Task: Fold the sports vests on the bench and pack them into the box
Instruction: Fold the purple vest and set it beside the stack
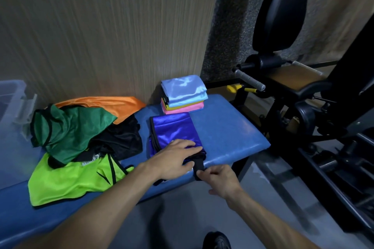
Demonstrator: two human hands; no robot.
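Wood-grain wall panelling rises behind a blue padded bench (226,127), with a black weight machine (303,91) off to the right of both hands and grey floor below. Directly under the left hand (172,159) lies a shiny royal-blue vest (174,129), partly folded into a long strip that stretches away from the fingers toward the wall. The left hand lies flat on its near end, fingers straight and slightly spread, pressing the cloth down; its forearm reaches in from the lower left. Just right of that hand and nearer the person, the right hand (220,180) pinches a black strap (199,168) at the vest's near edge between thumb and curled fingers, at the bench's front rim; whether the strap is a trim or a loose band is hard to say from here. Beyond the left hand's fingertips, against the wall, sits a stack of folded vests (183,95), light blue on top with yellow and pink beneath. Left of the left hand is an unfolded heap: a lime-green vest (66,178) nearest, a dark green vest (68,131) on top, a black vest (123,139) and an orange vest (105,104) behind. Far left stands a translucent plastic box (12,103), well apart from both hands.
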